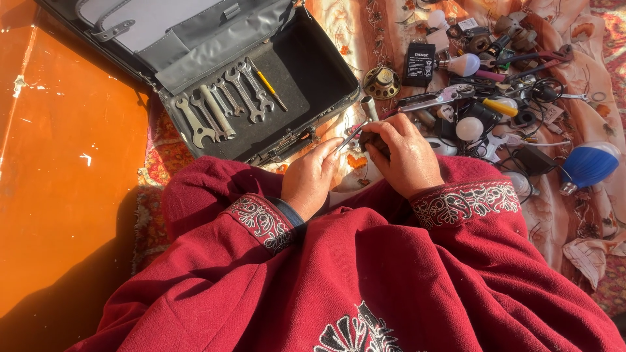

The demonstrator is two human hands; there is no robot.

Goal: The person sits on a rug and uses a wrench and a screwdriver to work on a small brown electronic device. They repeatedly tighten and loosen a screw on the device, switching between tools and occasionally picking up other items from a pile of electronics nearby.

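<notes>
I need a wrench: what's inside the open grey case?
Inside the open grey case, a row of wrenches and a yellow-handled screwdriver lie on dark lining. The lid's pocket contents are hidden.

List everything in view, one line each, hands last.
Tool case: one, grey-black, open, upper left.
Wrenches: about eight, silver, in a row inside the case.
Screwdriver: one, yellow, in the case beside the wrenches.
Pliers: one, silver, on the cloth.
Bulbs: several, white, among the parts at right.
Blue bulb: one, far right.
Floor: orange, left.
Left hand: holds a thin tool.
Right hand: grips a small dark part.
</notes>
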